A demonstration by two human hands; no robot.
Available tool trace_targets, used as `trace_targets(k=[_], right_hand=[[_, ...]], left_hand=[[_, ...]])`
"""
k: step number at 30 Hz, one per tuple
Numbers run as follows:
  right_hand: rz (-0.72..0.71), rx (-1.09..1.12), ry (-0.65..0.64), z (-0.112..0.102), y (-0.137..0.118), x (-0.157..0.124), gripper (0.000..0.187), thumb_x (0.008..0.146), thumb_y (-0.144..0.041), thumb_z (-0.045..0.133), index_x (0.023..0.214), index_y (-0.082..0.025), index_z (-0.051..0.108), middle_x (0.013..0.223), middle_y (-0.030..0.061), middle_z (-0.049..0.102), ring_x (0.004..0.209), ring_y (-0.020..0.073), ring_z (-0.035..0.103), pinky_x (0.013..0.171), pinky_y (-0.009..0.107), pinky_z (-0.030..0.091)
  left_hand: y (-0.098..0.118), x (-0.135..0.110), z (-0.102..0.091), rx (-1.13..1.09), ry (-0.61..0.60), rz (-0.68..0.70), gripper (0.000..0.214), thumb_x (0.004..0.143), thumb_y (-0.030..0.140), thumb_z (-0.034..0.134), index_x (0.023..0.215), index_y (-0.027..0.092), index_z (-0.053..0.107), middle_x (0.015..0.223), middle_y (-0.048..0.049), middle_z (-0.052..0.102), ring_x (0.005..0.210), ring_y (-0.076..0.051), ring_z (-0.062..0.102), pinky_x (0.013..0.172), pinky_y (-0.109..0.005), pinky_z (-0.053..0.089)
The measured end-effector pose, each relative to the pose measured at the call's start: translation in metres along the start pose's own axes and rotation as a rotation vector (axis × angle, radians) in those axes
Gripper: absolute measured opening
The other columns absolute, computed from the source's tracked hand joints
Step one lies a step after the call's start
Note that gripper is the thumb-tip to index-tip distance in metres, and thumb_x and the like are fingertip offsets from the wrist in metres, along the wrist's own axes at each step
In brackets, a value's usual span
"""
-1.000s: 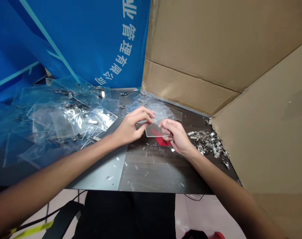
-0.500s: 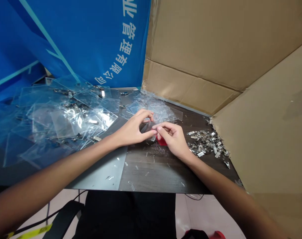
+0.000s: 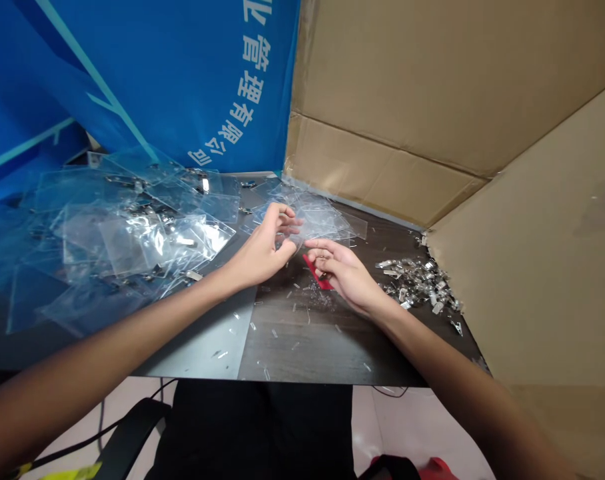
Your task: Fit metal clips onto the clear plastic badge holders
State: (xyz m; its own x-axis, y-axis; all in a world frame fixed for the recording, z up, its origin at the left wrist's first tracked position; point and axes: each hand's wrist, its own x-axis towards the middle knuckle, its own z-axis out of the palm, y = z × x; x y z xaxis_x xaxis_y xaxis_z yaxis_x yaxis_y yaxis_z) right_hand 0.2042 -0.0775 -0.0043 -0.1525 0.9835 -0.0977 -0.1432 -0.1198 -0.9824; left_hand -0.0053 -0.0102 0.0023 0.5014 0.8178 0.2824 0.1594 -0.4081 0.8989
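Note:
My left hand (image 3: 268, 248) hovers at the near edge of a pile of clear plastic badge sleeves (image 3: 327, 220), its fingers curved and apart from the thumb. A clear edge shows close to the thumb tip; whether the hand touches it I cannot tell. To its right is my right hand (image 3: 346, 275), index finger stretched out and the other fingers loosely bent, with nothing plainly held. Partly hidden behind those fingers, a flat red piece (image 3: 312, 268) lies at the table. Small clear bits (image 3: 322, 297) are scattered just below it.
Metal badge clips (image 3: 422, 283) lie heaped at the right, beside a cardboard wall (image 3: 537, 247). A large mound of clear sleeves with clips (image 3: 107, 233) covers the left side. Small clear strips (image 3: 266, 373) dot the table (image 3: 302, 353). A blue banner (image 3: 182, 80) stands behind.
My hands have moved apart, from fingertips meeting above the red piece. The left hand has shifted left and slightly up; the right hand's fingers have loosened, and more of the red piece shows.

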Motion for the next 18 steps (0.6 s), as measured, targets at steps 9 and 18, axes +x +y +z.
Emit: trace_targets(k=[9,18], right_hand=[[-0.042,0.029,-0.112,-0.001,0.008,0.0,0.045,0.088,-0.055,0.092,0.108,-0.022,0.069,0.1,0.0076,0.083,0.078,0.0156,0.068,0.062,0.026,0.047],[-0.001,0.107,-0.077,0.0,0.003,-0.004,0.042,0.086,-0.046,0.096,0.108,-0.019,0.073,0.1,0.0061,0.08,0.067,0.0096,0.055,0.06,0.025,0.045]], left_hand=[[-0.009,0.0,0.004,-0.013,-0.014,0.12,0.048,0.094,0.018,0.065,0.136,0.025,0.044,0.136,-0.0162,0.065,0.133,-0.033,0.068,0.115,-0.06,0.054],[-0.011,0.0,0.005,0.052,0.039,0.177,0.049,0.094,0.017,0.065,0.138,0.024,0.045,0.13,-0.014,0.065,0.124,-0.029,0.07,0.107,-0.053,0.058]])
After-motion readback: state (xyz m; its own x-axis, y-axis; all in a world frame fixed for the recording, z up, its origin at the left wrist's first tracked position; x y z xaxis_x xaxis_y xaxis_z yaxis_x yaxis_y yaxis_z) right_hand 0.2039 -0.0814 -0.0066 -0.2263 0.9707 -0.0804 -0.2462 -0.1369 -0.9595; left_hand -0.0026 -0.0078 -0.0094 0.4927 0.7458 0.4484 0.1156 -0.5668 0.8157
